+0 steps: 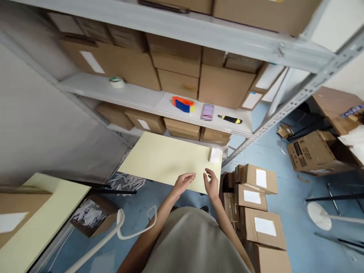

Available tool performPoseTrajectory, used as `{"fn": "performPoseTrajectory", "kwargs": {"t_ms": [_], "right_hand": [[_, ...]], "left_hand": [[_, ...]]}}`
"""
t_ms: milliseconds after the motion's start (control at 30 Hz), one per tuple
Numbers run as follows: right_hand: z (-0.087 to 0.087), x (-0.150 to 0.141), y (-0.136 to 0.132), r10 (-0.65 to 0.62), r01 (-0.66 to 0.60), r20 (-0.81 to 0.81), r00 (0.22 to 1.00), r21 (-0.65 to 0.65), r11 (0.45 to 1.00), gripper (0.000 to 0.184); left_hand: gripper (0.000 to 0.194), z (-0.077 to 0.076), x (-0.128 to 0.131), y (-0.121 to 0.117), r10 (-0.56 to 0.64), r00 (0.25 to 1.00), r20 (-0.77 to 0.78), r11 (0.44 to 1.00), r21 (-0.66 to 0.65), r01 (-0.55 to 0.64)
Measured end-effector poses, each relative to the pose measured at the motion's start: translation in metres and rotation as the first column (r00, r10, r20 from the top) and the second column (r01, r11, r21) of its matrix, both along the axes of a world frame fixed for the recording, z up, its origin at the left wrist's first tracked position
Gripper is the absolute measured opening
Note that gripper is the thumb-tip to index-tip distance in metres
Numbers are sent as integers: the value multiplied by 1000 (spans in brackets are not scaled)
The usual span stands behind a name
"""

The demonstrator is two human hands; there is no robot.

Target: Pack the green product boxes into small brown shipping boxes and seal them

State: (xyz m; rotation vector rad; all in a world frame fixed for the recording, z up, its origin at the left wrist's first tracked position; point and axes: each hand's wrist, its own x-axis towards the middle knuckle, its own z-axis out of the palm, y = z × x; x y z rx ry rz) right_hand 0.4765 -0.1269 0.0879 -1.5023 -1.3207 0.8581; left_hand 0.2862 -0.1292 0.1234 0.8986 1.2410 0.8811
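Both of my hands are held over the near right part of a pale yellow tabletop (159,155), with a gap between them. My left hand (183,183) is open, its fingers stretched toward the right and nothing in it. Facing it, my right hand (211,183) has loosely curved, parted fingers and is also bare. A small white block, perhaps a box or a stack of labels (215,155), sits at the tabletop's far right corner, just beyond my right hand. I cannot tell whether either hand touches the tabletop.
On the grey shelf (159,101) stand a tape roll (116,82), an orange-and-blue tape dispenser (183,104), a blurred purple item (207,112) and a utility knife (229,119). Stacked cartons (264,227) rise at my right. A scrap-filled box (93,216) and a white stand (96,242) are left.
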Motion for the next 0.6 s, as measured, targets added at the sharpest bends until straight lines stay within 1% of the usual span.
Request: {"fn": "performPoseTrajectory", "kwargs": {"t_ms": [67, 167, 233, 333, 400, 467, 533, 600], "right_hand": [[14, -38, 1, 38, -38, -12, 999, 13, 999, 52], [26, -101, -5, 117, -116, -35, 993, 19, 993, 50], [31, -144, -10, 217, -216, -47, 975, 20, 976, 49], [37, -205, -13, 399, -398, -50, 916, 24, 917, 47], [42, -246, -14, 508, -507, -42, 860, 30, 861, 46], [45, -286, -16, 618, -617, -31, 786, 33, 786, 46], [46, -325, -22, 727, -727, -29, 686, 27, 686, 47], [45, -362, -34, 824, -825, -37, 565, 10, 565, 48]], "left_hand": [[54, 3, -42, -12, 71, 997, 17, 997, 20, -71], [50, 7, -106, -34, 216, 976, 27, 974, 68, -217], [48, 9, -146, -50, 327, 944, 37, 940, 93, -329], [46, 12, -200, -80, 480, 873, 88, 866, 114, -487], [49, 11, -229, -102, 585, 801, 129, 792, 120, -598], [52, 8, -253, -125, 690, 705, 161, 695, 126, -708], [55, 4, -272, -148, 782, 594, 187, 580, 129, -804], [58, 0, -288, -173, 861, 463, 211, 447, 123, -886]]}}
